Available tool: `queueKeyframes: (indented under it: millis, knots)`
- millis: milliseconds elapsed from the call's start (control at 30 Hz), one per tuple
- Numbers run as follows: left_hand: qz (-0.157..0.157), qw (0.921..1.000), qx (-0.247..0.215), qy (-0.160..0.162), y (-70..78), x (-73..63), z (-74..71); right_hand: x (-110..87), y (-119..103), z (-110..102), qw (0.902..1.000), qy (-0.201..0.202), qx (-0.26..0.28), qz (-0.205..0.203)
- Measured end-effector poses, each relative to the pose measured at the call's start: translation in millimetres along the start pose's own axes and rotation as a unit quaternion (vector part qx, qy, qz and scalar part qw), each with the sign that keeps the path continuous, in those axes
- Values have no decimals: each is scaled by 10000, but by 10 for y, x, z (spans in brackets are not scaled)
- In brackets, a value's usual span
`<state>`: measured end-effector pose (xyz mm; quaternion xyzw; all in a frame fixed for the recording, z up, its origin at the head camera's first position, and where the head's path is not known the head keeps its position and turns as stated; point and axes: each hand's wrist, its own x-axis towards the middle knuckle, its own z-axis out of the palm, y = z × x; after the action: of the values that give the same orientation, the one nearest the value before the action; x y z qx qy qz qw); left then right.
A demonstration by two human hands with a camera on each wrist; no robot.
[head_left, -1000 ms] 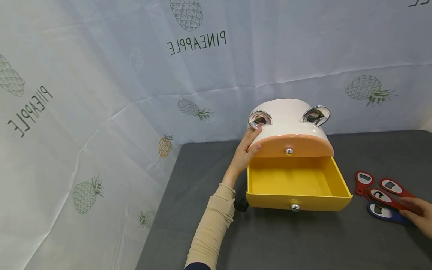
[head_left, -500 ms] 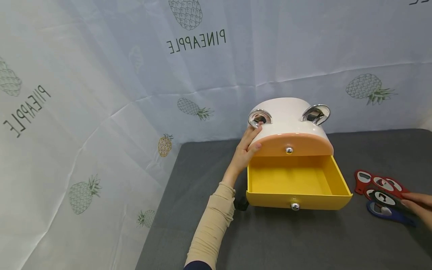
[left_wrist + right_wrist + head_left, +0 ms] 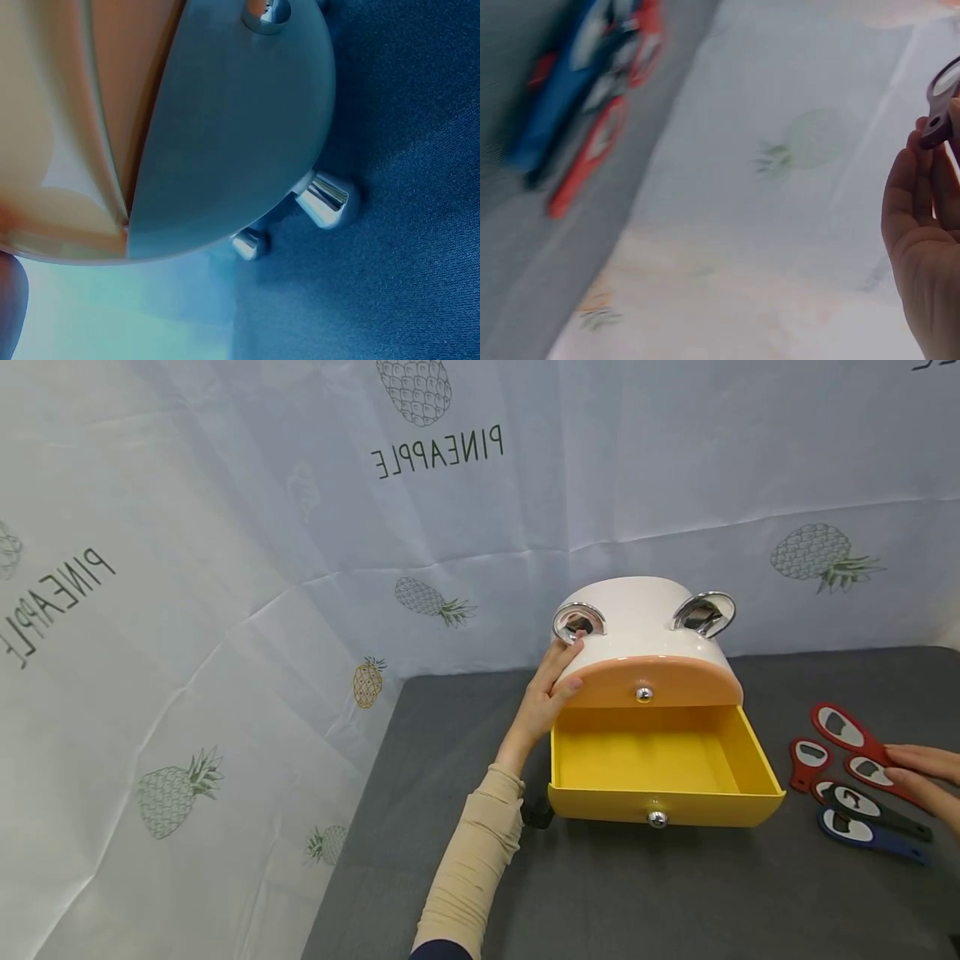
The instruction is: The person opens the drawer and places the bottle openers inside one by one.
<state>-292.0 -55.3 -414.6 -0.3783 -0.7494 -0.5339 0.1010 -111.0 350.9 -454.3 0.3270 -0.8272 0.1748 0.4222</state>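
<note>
A red bottle opener (image 3: 862, 741) is being held by its handle in the right hand (image 3: 930, 781), clear of the table (image 3: 675, 902); it is being pinched between thumb and fingers. Below and beside it a short red opener (image 3: 802, 781), another red opener (image 3: 903, 793), a black opener (image 3: 896, 821) and a blue opener (image 3: 896, 844) are being borne by the dark cloth. The left side of the white cabinet (image 3: 637, 610) is being touched by the left hand (image 3: 536, 706), its fingers extended and its thumb set apart on the edge of the orange drawer front (image 3: 652, 681); whether pressure is being applied cannot be told. The yellow drawer (image 3: 600, 807) is being left pulled out, with bare floor showing. A picking-up step is judged to be in hand. A firm pinch is being called for next, with the cabinet being kept steady and the remaining openers being left undisturbed
</note>
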Motion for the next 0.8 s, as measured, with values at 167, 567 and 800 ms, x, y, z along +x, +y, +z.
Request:
queueKeyframes:
  millis: [167, 567, 800]
  knots:
    - [47, 10000, -2, 3, -3, -7, -1, 372, -181, -78, 9993, -71, 191, -328]
    - [-118, 9999, 51, 27, -4, -20, -4, 869, -580, 97, 9361, -302, 1563, 3138]
    - [-105, 9999, 5, 7, 26, -14, -10, 1034, -689, 309, 9329, -714, 1658, 3118]
